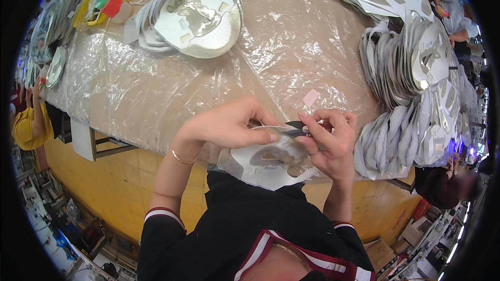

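In front of my body, at the near edge of the table, my left hand grips the upper edge of a white and grey shoe upper between thumb and fingers. The piece has cut-out openings and hangs tilted toward me. My right hand is closed on small scissors with dark blades and a bit of red at the handle. Their blades point left and lie at the edge of the upper, close to my left thumb. My right palm partly hides the handle.
A plastic-covered table carries a small pink piece just beyond my hands. Stacked shoe uppers lie at the far left, with more stacks along the right. Bottles with red labels stand at the far left. Other people work at both sides.
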Action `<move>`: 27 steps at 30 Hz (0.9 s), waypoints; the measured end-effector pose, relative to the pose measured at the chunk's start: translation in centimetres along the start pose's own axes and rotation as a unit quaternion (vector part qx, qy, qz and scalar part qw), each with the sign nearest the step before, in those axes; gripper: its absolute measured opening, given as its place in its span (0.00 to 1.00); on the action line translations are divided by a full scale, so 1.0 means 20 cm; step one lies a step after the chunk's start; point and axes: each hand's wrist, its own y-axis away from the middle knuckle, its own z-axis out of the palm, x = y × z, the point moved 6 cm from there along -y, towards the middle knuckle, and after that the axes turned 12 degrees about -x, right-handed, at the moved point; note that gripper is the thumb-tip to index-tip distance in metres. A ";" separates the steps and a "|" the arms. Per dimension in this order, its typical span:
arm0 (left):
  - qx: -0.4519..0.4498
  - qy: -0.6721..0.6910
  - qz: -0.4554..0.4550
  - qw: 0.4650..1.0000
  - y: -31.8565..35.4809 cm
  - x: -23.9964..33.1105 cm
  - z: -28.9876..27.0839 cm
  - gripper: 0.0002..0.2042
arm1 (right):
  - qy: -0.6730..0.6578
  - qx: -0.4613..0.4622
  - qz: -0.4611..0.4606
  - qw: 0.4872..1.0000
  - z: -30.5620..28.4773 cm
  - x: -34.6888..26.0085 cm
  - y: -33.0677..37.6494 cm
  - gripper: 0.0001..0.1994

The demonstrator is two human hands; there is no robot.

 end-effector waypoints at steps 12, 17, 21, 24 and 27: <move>-0.016 -0.033 -0.006 0.999 -0.03 0.00 0.02 0.12 | 0.055 0.043 -0.006 0.998 0.00 -0.02 0.02 0.17; -0.013 -0.005 0.010 1.000 -0.03 -0.01 0.03 0.12 | 0.031 0.023 0.004 0.999 0.01 -0.01 0.03 0.18; -0.013 -0.006 0.014 1.000 -0.03 -0.01 0.02 0.12 | 0.030 0.021 0.009 0.999 0.01 0.00 0.03 0.17; -0.016 -0.009 0.006 1.000 -0.03 -0.01 0.02 0.12 | 0.025 0.025 0.008 0.999 0.02 0.00 0.03 0.16; -0.008 -0.017 0.012 1.000 -0.03 0.00 0.02 0.13 | 0.031 0.033 0.002 0.999 0.01 0.00 0.03 0.16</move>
